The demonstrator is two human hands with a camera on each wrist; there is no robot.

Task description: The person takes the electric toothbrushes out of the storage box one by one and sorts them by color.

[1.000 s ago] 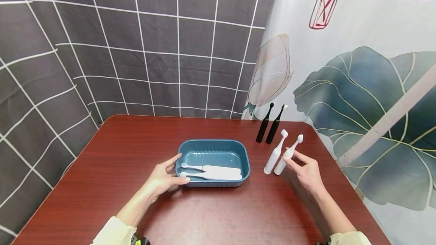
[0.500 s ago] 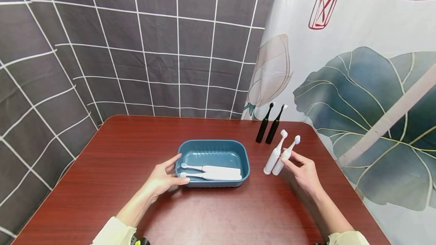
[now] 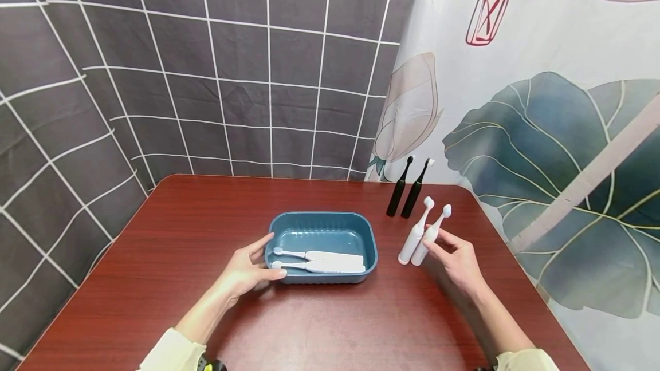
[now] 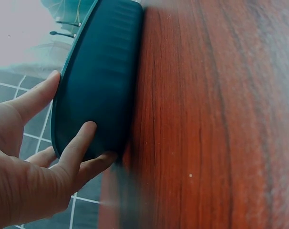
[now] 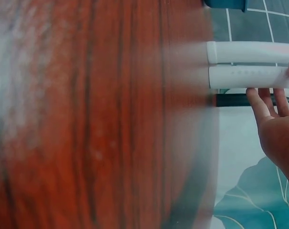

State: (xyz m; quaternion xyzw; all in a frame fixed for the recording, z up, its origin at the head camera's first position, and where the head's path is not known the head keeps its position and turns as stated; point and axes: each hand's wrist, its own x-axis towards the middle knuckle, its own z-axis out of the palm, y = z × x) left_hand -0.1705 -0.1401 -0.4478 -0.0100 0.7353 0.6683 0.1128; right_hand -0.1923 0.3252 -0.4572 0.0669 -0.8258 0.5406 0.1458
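Observation:
My right hand (image 3: 460, 261) pinches the upper handle of a white electric toothbrush (image 3: 420, 252) standing on the table. Close on its left stands another white electric toothbrush (image 3: 411, 246). In the right wrist view the held toothbrush (image 5: 240, 77) lies alongside the second handle (image 5: 254, 51), and the fingertips of my right hand (image 5: 283, 136) are at its side. My left hand (image 3: 246, 271) grips the left end of a blue plastic bin (image 3: 322, 279), thumb at the rim. Outside the bin wall (image 4: 99, 71), several fingers of my left hand (image 4: 39, 176) press. Two white electric toothbrushes (image 3: 335, 257) lie inside the bin.
Two black electric toothbrushes (image 3: 396, 196) stand behind the white pair at the back right of the reddish-brown table (image 3: 340, 325). A grey checked cloth (image 3: 232, 85) hangs behind the table, and a lotus-printed cloth (image 3: 567, 147) hangs to the right.
My right hand has shifted slightly left, bringing the held toothbrush closer to the one beside it and more in line with it. My left hand and the bin stay put.

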